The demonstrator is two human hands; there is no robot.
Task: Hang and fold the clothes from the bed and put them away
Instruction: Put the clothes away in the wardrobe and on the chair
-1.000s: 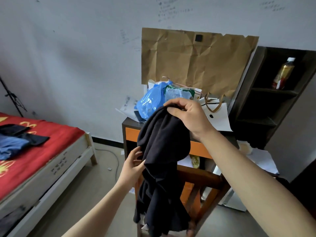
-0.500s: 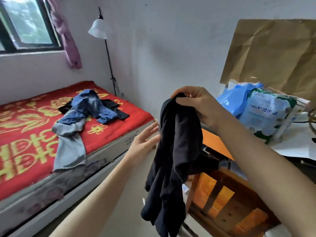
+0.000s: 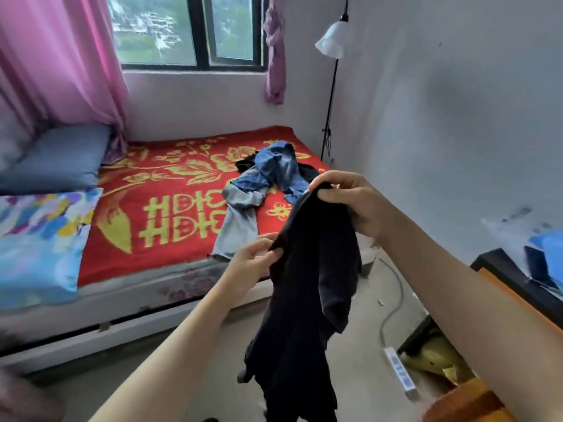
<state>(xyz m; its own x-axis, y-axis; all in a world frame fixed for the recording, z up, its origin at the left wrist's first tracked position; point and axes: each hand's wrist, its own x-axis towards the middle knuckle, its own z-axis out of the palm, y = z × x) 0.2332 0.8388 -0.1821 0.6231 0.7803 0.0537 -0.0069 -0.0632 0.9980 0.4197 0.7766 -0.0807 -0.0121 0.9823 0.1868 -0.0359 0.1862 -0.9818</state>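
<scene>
The head swings round and the bed now fills the view. The left hand, flat beside the cloth half a second ago, now pinches it. The black garment hangs in the air in front of the bed, bunched and twisted, its lower end dangling toward the floor. The right hand holds it up by the top, fingers curled over a gathered edge. The left nips a fold lower down the side between thumb and fingertips.

It looks like the start of shaking this piece out: nothing about it is folded or hung yet. Behind it the denim pile lies crumpled on the red cover, with something dark tucked under it, so plenty is left. Off to the right, a power strip lies on the floor and a floor lamp stands in the corner.
</scene>
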